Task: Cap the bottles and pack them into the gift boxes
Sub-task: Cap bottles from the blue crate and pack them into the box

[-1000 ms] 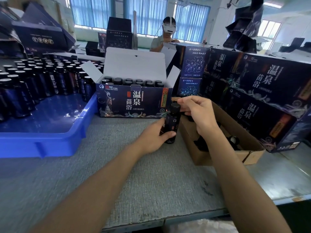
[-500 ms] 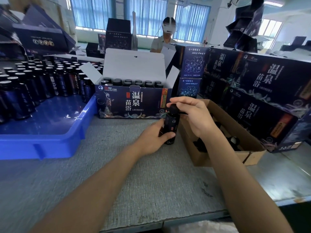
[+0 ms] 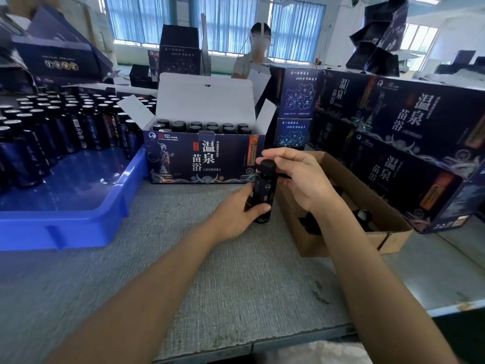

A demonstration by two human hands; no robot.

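A small dark bottle (image 3: 263, 191) stands upright on the grey table in front of the open gift box (image 3: 202, 158). My left hand (image 3: 236, 212) grips its lower body from the left. My right hand (image 3: 296, 177) curls its fingers and thumb around the black cap (image 3: 267, 166) on the bottle's neck. The gift box has its white lid up and holds several capped bottles (image 3: 199, 126) in rows.
A blue tray (image 3: 78, 206) on the left holds several uncapped bottles (image 3: 52, 127) at its back. A brown carton (image 3: 372, 222) with loose caps lies at my right. Stacked closed gift boxes (image 3: 409, 143) wall the right side. A person sits behind the open box.
My right hand has turned a little around the cap, its fingers now lower over the cap. The bottle and my left hand stay in place.
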